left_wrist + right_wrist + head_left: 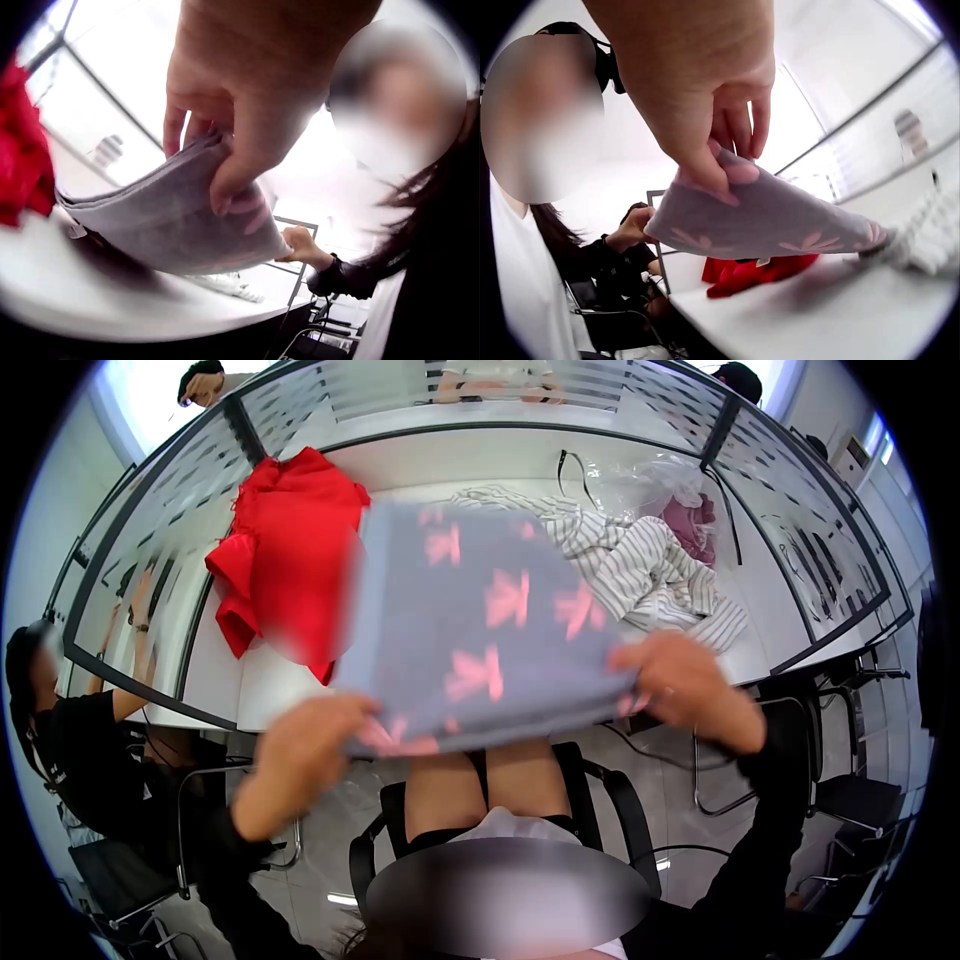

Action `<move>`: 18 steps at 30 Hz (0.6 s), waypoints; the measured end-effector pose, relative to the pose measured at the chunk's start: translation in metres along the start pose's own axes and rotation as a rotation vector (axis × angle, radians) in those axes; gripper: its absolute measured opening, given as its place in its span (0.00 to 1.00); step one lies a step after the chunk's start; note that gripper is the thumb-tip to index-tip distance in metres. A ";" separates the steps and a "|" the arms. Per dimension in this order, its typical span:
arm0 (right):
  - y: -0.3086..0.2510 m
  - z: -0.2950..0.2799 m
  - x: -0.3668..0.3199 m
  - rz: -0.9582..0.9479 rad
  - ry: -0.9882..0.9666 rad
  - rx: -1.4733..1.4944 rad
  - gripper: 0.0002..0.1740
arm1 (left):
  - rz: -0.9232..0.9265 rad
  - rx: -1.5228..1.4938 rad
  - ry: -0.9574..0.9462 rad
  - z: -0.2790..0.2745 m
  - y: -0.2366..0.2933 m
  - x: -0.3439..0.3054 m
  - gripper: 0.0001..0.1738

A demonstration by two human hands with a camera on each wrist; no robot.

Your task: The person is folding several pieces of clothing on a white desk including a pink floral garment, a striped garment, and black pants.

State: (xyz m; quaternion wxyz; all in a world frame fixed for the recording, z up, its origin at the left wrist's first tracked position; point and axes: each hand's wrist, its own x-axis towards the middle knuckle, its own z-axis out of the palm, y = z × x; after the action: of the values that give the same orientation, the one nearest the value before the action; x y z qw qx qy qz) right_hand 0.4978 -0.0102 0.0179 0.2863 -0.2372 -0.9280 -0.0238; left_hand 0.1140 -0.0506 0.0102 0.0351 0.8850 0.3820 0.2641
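The left hand and right hand pinch the folded grey cloth by its near corners, so equal pull should prevent crooked folds.

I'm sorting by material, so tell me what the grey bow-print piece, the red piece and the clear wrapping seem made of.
Grey bow-print piece: matte, smooth-looking cloth, bending in soft layers; fibre unclear.
Red piece: probably matte cloth, by its limp, shineless folds; cotton or synthetic, I can't tell.
Clear wrapping: probably thin, glossy plastic film, see-through with crinkled highlights.
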 end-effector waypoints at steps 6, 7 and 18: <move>-0.019 0.040 -0.048 0.221 -0.447 0.410 0.15 | -0.201 -0.313 -0.354 0.041 0.003 -0.056 0.16; -0.017 0.030 -0.042 0.298 -0.441 0.484 0.15 | -0.270 -0.347 -0.390 0.024 0.009 -0.049 0.16; 0.119 0.072 0.061 0.616 -0.023 0.034 0.13 | -0.505 -0.365 0.184 0.058 -0.130 0.083 0.12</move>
State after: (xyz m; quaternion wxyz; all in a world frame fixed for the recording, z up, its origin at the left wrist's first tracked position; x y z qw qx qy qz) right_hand 0.4708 0.1344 -0.0198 0.2732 -0.5029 -0.8158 0.0825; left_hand 0.1039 0.1070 -0.0375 0.2230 0.7136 0.5375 0.3900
